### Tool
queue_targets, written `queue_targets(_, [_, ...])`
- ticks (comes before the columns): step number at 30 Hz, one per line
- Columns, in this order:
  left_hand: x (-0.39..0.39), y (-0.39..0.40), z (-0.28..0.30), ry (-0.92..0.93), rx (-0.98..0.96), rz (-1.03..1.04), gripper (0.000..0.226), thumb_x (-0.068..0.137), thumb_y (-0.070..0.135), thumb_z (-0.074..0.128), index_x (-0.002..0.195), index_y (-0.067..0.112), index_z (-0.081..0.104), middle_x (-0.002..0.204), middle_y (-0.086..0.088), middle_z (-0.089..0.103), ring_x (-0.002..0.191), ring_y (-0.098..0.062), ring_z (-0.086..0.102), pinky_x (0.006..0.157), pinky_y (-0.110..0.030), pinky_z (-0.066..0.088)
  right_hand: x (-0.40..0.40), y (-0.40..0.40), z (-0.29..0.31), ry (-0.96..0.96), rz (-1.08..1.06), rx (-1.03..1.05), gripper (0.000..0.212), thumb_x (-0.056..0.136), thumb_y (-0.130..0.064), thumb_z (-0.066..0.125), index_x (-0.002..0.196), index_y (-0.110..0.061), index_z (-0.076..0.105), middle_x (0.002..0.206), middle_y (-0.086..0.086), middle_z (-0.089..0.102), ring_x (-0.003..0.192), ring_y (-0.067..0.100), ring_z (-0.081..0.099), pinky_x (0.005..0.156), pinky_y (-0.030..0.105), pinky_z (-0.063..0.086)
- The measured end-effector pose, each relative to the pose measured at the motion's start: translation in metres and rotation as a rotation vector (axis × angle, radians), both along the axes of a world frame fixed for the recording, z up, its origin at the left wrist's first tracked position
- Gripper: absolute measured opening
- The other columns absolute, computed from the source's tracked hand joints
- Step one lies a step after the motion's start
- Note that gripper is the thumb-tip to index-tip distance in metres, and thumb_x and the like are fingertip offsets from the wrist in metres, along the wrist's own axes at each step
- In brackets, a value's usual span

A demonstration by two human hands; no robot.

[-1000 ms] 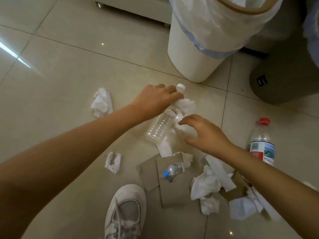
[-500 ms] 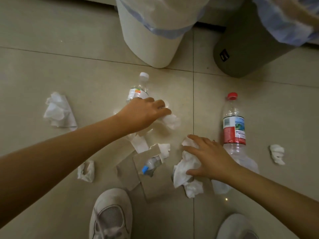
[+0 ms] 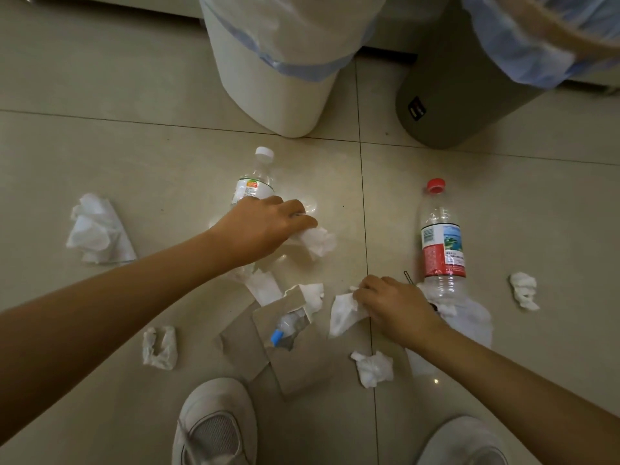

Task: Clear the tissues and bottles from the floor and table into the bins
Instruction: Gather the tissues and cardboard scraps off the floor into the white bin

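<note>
My left hand (image 3: 265, 228) grips a crumpled white tissue (image 3: 317, 241) on the floor, over the body of a clear bottle with a white cap (image 3: 256, 177). My right hand (image 3: 392, 303) pinches another white tissue (image 3: 342, 312) lying beside a torn cardboard tissue box (image 3: 295, 357). A small bottle with a blue cap (image 3: 287, 327) sits in that box. A clear bottle with a red cap and red label (image 3: 441, 243) lies to the right of my right hand. Loose tissues lie at the left (image 3: 97, 231), lower left (image 3: 159, 347), lower middle (image 3: 374, 367) and far right (image 3: 523, 290).
A white bin with a plastic liner (image 3: 275, 92) stands ahead, and a dark grey bin with a blue liner (image 3: 446, 102) stands to its right. My two white shoes (image 3: 214, 424) (image 3: 466, 444) are at the bottom. The floor is pale tile.
My right hand's fingers have curled and pinched the tissue beside the box. My left hand stays on its tissue over the white-capped bottle. The view has hardly shifted.
</note>
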State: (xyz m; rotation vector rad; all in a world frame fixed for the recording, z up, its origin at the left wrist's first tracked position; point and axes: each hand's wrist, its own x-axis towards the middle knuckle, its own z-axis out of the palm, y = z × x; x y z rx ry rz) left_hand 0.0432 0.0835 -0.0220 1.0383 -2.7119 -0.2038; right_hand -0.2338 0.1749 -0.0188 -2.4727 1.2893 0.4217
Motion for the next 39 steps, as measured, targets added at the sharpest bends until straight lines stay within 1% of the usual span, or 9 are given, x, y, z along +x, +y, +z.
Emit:
queue_targets(9, [0.017, -0.005, 0.034, 0.011, -0.070, 0.058, 0.052, 0.071, 0.001, 0.074, 0.118, 0.020, 0.062, 0.106, -0.005, 0.066, 0.078, -0.028, 0.067, 0.046, -0.035, 0.051, 0.015, -0.046, 0.070, -0.294, 0.032, -0.303, 0.016, 0.077, -0.007, 0.073, 0.092, -0.010, 0.069, 0.098, 0.009, 0.067, 0.076, 0.024, 0.065, 0.056, 0.030, 0.054])
queue_targets(14, [0.032, -0.018, 0.073, 0.031, -0.209, 0.143, 0.053, 0.070, 0.002, 0.076, 0.118, 0.019, 0.064, 0.108, -0.007, 0.066, 0.078, -0.029, 0.066, 0.047, -0.033, 0.050, 0.029, -0.081, 0.113, -0.345, 0.097, -0.498, 0.018, 0.078, -0.003, 0.074, 0.094, -0.010, 0.069, 0.100, 0.010, 0.066, 0.076, 0.026, 0.064, 0.048, 0.035, 0.053])
queue_targets(20, [0.048, -0.044, 0.119, 0.081, -0.393, 0.241, 0.042, 0.081, 0.008, 0.071, 0.121, 0.020, 0.064, 0.114, -0.008, 0.066, 0.089, -0.029, 0.066, 0.054, -0.035, 0.053, 0.051, -0.136, 0.165, -0.433, 0.127, -0.742, 0.017, 0.091, -0.018, 0.062, 0.102, -0.007, 0.069, 0.104, 0.012, 0.066, 0.083, 0.025, 0.064, 0.062, 0.026, 0.055])
queue_targets(23, [0.054, -0.061, 0.145, 0.099, -0.486, 0.282, 0.039, 0.083, 0.011, 0.071, 0.121, 0.017, 0.064, 0.114, -0.010, 0.067, 0.089, -0.029, 0.067, 0.057, -0.036, 0.054, 0.065, -0.167, 0.187, -0.523, 0.076, -0.824, 0.013, 0.090, -0.014, 0.062, 0.098, -0.006, 0.068, 0.104, 0.013, 0.065, 0.083, 0.026, 0.063, 0.062, 0.037, 0.056])
queue_targets(28, [0.057, -0.110, 0.185, 0.124, -0.564, 0.388, 0.035, 0.090, 0.019, 0.063, 0.124, 0.019, 0.060, 0.116, -0.008, 0.066, 0.093, -0.028, 0.066, 0.061, -0.038, 0.055, 0.101, -0.221, 0.220, -0.629, 0.011, -0.932, 0.012, 0.089, -0.010, 0.060, 0.095, -0.007, 0.070, 0.100, 0.011, 0.064, 0.082, 0.026, 0.062, 0.064, 0.037, 0.055])
queue_targets(33, [0.043, -0.174, 0.202, 0.103, -0.497, 0.459, 0.034, 0.090, 0.025, 0.060, 0.125, 0.024, 0.058, 0.119, -0.006, 0.063, 0.101, -0.026, 0.064, 0.072, -0.041, 0.056, 0.134, -0.272, 0.223, -0.669, -0.059, -0.909, 0.010, 0.090, -0.010, 0.059, 0.089, -0.009, 0.069, 0.093, 0.007, 0.060, 0.077, 0.013, 0.053, 0.062, 0.017, 0.041])
queue_targets(35, [0.033, -0.195, 0.202, 0.092, -0.420, 0.510, 0.038, 0.089, 0.023, 0.062, 0.126, 0.027, 0.056, 0.125, -0.003, 0.060, 0.109, -0.025, 0.060, 0.083, -0.040, 0.053, 0.142, -0.290, 0.216, -0.672, -0.142, -0.897, 0.011, 0.089, -0.008, 0.058, 0.092, -0.009, 0.069, 0.094, 0.007, 0.059, 0.079, 0.015, 0.054, 0.063, 0.018, 0.040])
queue_targets(37, [0.021, -0.212, 0.197, 0.076, -0.233, 0.590, 0.052, 0.089, 0.021, 0.060, 0.138, 0.028, 0.044, 0.137, -0.003, 0.051, 0.122, -0.025, 0.050, 0.095, -0.041, 0.048, 0.147, -0.308, 0.206, -0.683, -0.289, -0.780, 0.019, 0.089, -0.007, 0.057, 0.104, -0.012, 0.067, 0.106, 0.005, 0.060, 0.094, 0.018, 0.057, 0.076, 0.028, 0.049])
queue_targets(39, [0.013, -0.222, 0.190, 0.074, 0.049, 0.652, 0.066, 0.093, 0.021, 0.053, 0.150, 0.024, 0.021, 0.153, -0.005, 0.031, 0.139, -0.027, 0.031, 0.108, -0.047, 0.035, 0.153, -0.320, 0.197, -0.639, -0.416, -0.443, 0.041, 0.092, -0.011, 0.053, 0.132, -0.018, 0.051, 0.132, 0.007, 0.053, 0.120, 0.023, 0.051, 0.099, 0.034, 0.043])
